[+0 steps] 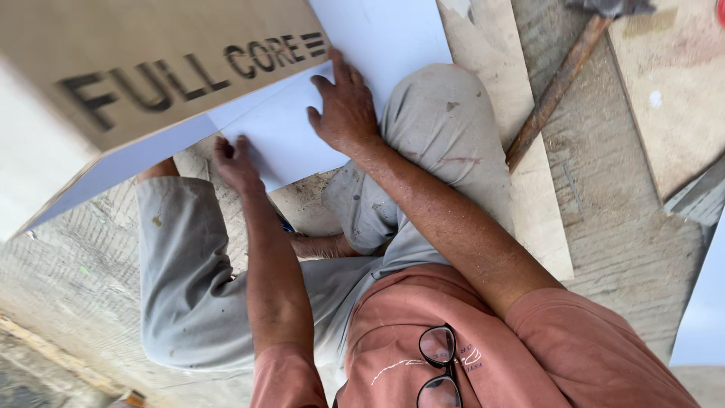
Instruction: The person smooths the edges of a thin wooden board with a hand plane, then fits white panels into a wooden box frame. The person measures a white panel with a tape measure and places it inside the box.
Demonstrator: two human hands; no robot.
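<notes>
Both hands lie flat, fingers spread, gripping nothing: left hand [236, 160] at the white sheet's [291, 136] lower edge, right hand [346, 106] beside the brown board [151, 64].

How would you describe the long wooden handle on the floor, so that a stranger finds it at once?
Start from the person's raised knee in grey trousers, beside the right hand pressing the white sheet. Just past that knee, a hammer handle lies slanted on the plywood floor. It is the only round, dark brown stick among flat pale boards.

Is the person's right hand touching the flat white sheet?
Touching: the head view shows the right hand pressed flat on the white sheet.
</notes>
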